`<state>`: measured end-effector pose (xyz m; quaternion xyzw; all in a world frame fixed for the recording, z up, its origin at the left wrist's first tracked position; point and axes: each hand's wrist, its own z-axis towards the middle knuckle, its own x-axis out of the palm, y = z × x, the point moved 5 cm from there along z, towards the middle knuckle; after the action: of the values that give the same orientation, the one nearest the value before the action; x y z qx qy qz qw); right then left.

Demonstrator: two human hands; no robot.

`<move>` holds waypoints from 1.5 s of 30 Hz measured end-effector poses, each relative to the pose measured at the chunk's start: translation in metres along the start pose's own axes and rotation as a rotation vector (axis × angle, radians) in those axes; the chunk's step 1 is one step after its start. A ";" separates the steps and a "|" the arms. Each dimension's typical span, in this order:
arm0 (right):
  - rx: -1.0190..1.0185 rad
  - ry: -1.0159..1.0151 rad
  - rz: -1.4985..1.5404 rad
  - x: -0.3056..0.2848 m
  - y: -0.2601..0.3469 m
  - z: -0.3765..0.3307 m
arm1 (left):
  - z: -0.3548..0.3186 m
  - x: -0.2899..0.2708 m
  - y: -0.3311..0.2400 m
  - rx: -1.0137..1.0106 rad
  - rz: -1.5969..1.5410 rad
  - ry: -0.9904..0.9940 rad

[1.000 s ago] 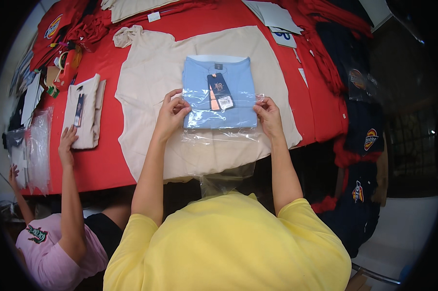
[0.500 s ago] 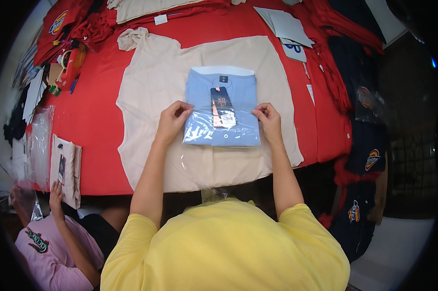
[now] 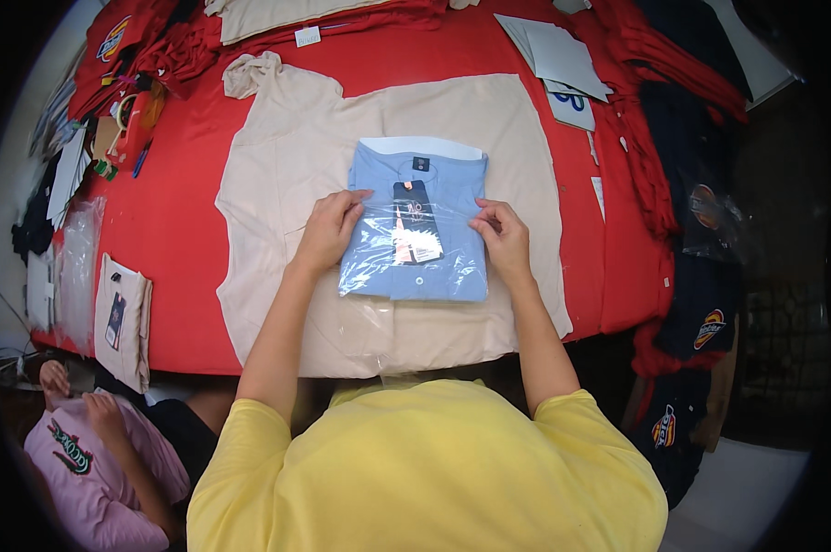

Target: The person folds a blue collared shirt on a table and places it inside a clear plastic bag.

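Note:
A folded light-blue shirt [image 3: 369,244] with a dark hang tag [image 3: 412,207] lies face up in front of me. Its lower part is inside a clear plastic bag [image 3: 365,276], while the collar and a strip of white backing show past the bag's mouth. My left hand [image 3: 328,230] pinches the bag's edge at the shirt's left side. Opposite it, my right hand [image 3: 503,239] has its thumb and fingers closed on the bag's right edge. Underneath is a spread beige cloth [image 3: 277,212].
Red cloth [image 3: 181,230] covers the table. At the left are a folded beige garment [image 3: 135,322], clear bags [image 3: 77,267] and a tape dispenser [image 3: 138,120]. White cards [image 3: 563,64] and dark garments [image 3: 701,304] lie right. A co-worker in a pink shirt [image 3: 112,460] sits lower left.
The blue shirt has shifted toward me, with more of it covered by the bag. My right hand has come slightly lower. The co-worker's hand has left the folded beige garment.

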<state>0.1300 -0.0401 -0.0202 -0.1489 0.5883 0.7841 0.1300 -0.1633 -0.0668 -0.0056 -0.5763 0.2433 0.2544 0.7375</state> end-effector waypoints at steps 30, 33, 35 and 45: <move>0.242 0.533 -0.093 0.003 -0.003 0.093 | 0.115 -0.009 0.028 0.015 -0.223 0.618; 0.204 0.580 -0.189 0.000 -0.002 0.104 | 0.122 -0.005 0.027 0.028 -0.212 0.655; 0.131 0.567 -0.246 -0.004 -0.001 0.105 | 0.120 -0.008 0.022 -0.022 -0.227 0.628; 0.226 0.372 -0.233 0.004 0.017 0.092 | 0.098 -0.016 0.034 -0.282 -0.447 0.473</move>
<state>0.1125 0.0437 0.0171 -0.3423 0.6648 0.6521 0.1249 -0.1911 0.0342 0.0011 -0.7545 0.2378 -0.0229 0.6113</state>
